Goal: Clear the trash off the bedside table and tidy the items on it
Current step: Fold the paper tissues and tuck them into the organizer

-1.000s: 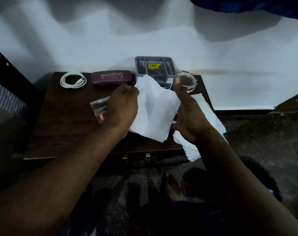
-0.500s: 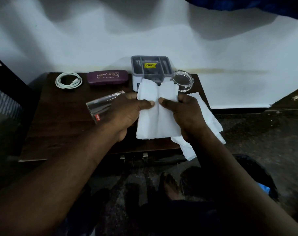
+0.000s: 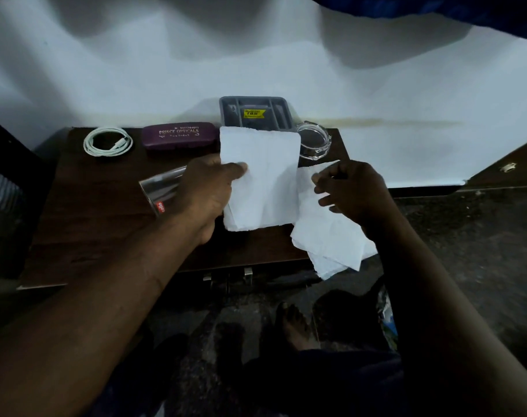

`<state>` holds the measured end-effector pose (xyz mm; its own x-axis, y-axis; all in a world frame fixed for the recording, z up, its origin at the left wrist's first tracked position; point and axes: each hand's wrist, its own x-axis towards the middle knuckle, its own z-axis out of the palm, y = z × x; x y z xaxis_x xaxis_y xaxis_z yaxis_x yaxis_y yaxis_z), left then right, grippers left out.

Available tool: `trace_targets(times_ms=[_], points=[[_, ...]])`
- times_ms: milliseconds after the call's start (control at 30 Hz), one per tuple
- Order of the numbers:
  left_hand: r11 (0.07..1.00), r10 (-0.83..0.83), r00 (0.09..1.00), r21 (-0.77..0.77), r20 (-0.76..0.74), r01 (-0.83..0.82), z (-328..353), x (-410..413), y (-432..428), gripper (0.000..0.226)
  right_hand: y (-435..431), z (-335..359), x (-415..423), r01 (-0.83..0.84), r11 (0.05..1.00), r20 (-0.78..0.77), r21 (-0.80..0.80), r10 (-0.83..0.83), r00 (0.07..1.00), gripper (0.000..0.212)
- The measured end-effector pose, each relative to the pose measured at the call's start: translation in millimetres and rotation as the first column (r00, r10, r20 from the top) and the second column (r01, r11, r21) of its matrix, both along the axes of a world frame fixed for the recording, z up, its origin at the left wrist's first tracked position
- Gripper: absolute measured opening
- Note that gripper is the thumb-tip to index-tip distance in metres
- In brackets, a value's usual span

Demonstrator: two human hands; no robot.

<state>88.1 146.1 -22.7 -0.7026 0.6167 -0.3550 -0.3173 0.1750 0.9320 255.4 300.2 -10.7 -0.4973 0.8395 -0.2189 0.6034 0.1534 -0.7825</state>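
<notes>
A dark wooden bedside table (image 3: 84,230) stands against a white wall. My left hand (image 3: 205,191) pinches a folded white tissue (image 3: 262,182) by its left edge, thumb on top, above the table's middle. My right hand (image 3: 349,191) has its fingers curled round the upper edge of a second white tissue (image 3: 331,236) that hangs over the table's right front corner. Under my left hand lies a clear plastic wrapper (image 3: 160,191) with a red label.
Along the back edge sit a coiled white cable (image 3: 108,142), a purple glasses case (image 3: 179,135), a grey compartment tray (image 3: 256,112) with a yellow sticker, and a clear glass ashtray (image 3: 314,141). Dark floor and my bare feet (image 3: 292,323) lie below the table.
My right hand let go of the folded tissue and moved right onto the second tissue. My left hand keeps the folded tissue, now held alone.
</notes>
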Motion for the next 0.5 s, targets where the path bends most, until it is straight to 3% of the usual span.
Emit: trace_targets(times_ms=[233, 400, 500], points=[[1.000, 0.015, 1.000, -0.002, 0.022, -0.015, -1, 3, 6, 0.011, 25, -13, 30, -0.127, 0.984, 0.346, 0.126, 0.076, 0.935, 0.020], [0.999, -0.035, 0.996, -0.034, 0.083, 0.038, -5, 12, 13, 0.009, 27, -21, 40, -0.223, 0.974, 0.522, 0.041, 0.170, 0.836, 0.027], [0.997, -0.054, 0.992, -0.043, 0.117, 0.059, -7, 20, 18, 0.014, 22, -21, 39, -0.291, 0.956, 0.540, -0.021, 0.256, 0.802, 0.026]])
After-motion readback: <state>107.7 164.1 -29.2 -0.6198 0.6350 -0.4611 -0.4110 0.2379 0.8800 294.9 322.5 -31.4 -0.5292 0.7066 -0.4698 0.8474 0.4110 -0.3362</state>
